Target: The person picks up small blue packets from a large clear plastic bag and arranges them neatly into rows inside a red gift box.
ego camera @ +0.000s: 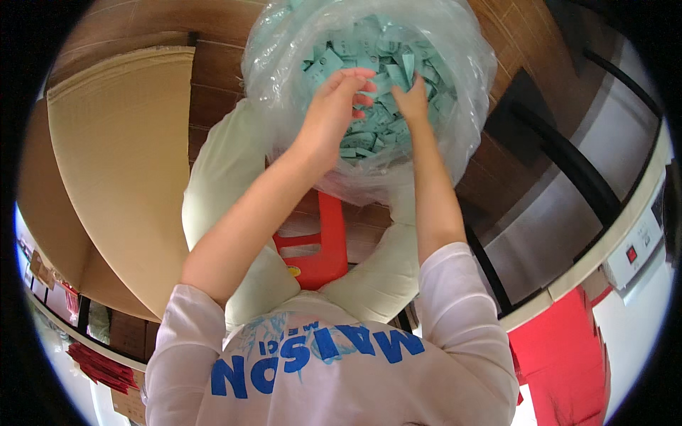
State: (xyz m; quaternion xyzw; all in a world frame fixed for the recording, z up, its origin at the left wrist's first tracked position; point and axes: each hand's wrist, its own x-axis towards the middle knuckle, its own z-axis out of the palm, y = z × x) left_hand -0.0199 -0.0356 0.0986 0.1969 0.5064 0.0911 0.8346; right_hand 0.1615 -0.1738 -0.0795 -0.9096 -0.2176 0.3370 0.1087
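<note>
A large clear plastic bag (pixel 469 64) stands wide in front of me, filled with many small green printed packets (pixel 367 120). My left hand (pixel 343 98) is over the left half of the bag's opening, palm turned inward, its fingers curled and apart with nothing seen in them. Deeper in, on the right side, my right hand (pixel 413 98) has its thumb and fingers at a folded green packet (pixel 408 66); whether it grips the packet is not clear. More packets lie around and below both hands.
A red plastic stool (pixel 333 239) is between my legs. An open cardboard box (pixel 122 149) stands at the left. On the right are a table's edge (pixel 565 282) with black legs, a white device with a red switch (pixel 632 254) and red sheets (pixel 565 362).
</note>
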